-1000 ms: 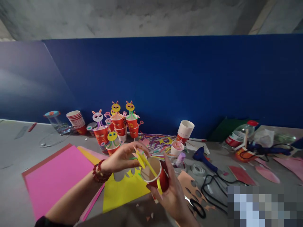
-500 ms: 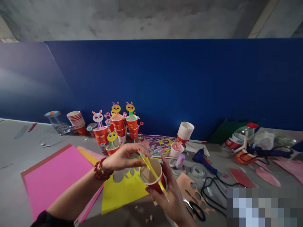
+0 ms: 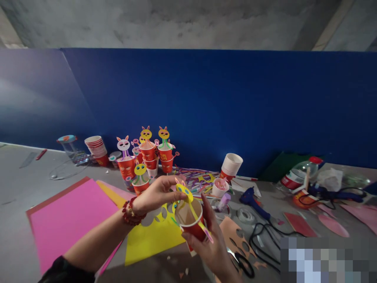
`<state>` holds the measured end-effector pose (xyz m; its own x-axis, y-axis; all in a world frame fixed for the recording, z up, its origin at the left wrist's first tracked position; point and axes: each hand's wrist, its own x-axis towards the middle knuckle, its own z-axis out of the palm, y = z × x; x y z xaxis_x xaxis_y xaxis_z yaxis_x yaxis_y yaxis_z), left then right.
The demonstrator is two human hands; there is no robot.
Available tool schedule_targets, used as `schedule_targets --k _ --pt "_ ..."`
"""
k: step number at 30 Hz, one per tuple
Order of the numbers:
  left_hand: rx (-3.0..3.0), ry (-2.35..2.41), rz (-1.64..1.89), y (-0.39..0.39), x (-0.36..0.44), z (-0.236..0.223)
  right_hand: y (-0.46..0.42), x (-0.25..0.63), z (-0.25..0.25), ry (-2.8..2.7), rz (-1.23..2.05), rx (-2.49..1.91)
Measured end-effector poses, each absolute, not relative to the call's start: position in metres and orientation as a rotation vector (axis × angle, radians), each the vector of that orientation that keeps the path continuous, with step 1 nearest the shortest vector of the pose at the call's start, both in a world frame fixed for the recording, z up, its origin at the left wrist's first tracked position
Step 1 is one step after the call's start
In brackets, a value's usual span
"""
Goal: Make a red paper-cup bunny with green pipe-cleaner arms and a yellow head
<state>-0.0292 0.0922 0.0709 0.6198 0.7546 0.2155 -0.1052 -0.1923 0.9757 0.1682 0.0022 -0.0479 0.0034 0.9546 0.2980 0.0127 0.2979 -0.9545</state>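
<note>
My right hand is wrapped round a red paper cup, whose open mouth tilts toward me. Over the cup's rim lies a yellow paper strip, topped by a yellow paper bunny head with pink ears and blue eyes. My left hand, with a dark red bead bracelet on its wrist, pinches the bunny head at its left edge. Beneath the hands lies a yellow paper sheet with round holes cut from it. Finished bunny cups stand just behind my left hand.
Pink paper sheets lie at the left, below a stack of paper cups. Right of the hands are black-handled scissors, clear tape, a blue glue gun with its cord, and a plastic bottle.
The yellow bunny piece has turned from nearly edge-on so its face shows. My left hand has shifted slightly with it, while my right hand keeps hold of the cup.
</note>
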Motion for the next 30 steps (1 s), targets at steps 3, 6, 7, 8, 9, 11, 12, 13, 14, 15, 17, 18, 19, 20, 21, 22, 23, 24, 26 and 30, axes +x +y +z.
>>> schedule_targets --k 3,6,7,8,9,11,12,13,14,15,17,18,19,20,21,22,23,24,26,30 --pt "1.465 0.612 0.813 0.093 -0.027 0.069 0.003 0.164 -0.043 -1.286 1.103 -0.939" --pt "1.387 0.652 0.793 0.096 -0.024 0.068 0.003 0.161 -0.042 -1.163 1.262 -0.822" --pt "1.385 0.666 0.786 0.097 -0.023 0.069 0.003 0.160 -0.042 -1.128 1.302 -0.788" --pt "1.386 0.685 0.777 0.098 -0.023 0.070 0.003 0.160 -0.042 -1.102 1.330 -0.765" --pt "1.388 0.708 0.766 0.097 -0.022 0.072 0.003 0.160 -0.043 -1.083 1.350 -0.755" --pt "1.391 0.749 0.745 0.097 -0.020 0.077 0.003 0.161 -0.043 -1.056 1.374 -0.750" --pt "1.389 0.763 0.740 0.096 -0.019 0.079 0.002 0.161 -0.043 -1.043 1.385 -0.753" --pt "1.384 0.772 0.738 0.096 -0.018 0.080 0.001 0.161 -0.043 -1.024 1.387 -0.760" --pt "1.377 0.780 0.737 0.096 -0.018 0.080 0.001 0.161 -0.042 -1.002 1.386 -0.771" --pt "1.369 0.789 0.735 0.096 -0.017 0.080 0.000 0.160 -0.041 -0.977 1.381 -0.786" --pt "1.348 0.779 0.749 0.098 -0.016 0.077 -0.002 0.159 -0.038 -0.924 1.374 -0.820" --pt "1.342 0.760 0.759 0.099 -0.016 0.074 -0.003 0.158 -0.036 -0.904 1.374 -0.833" --pt "1.340 0.739 0.771 0.101 -0.015 0.072 -0.004 0.158 -0.035 -0.891 1.379 -0.836" --pt "1.339 0.721 0.780 0.102 -0.015 0.070 -0.005 0.158 -0.034 -0.882 1.388 -0.834" --pt "1.339 0.714 0.782 0.103 -0.015 0.068 -0.005 0.158 -0.033 -0.878 1.400 -0.829" --pt "1.340 0.717 0.778 0.104 -0.015 0.067 -0.005 0.159 -0.033 -0.876 1.411 -0.827" --pt "1.338 0.724 0.775 0.105 -0.015 0.066 -0.005 0.160 -0.033 -0.875 1.422 -0.826" --pt "1.333 0.724 0.778 0.106 -0.015 0.065 -0.005 0.161 -0.034 -0.874 1.431 -0.827" --pt "1.324 0.696 0.793 0.107 -0.014 0.064 -0.004 0.163 -0.036 -0.872 1.440 -0.833" --pt "1.328 0.663 0.810 0.108 -0.012 0.061 -0.003 0.165 -0.041 -0.887 1.444 -0.848"
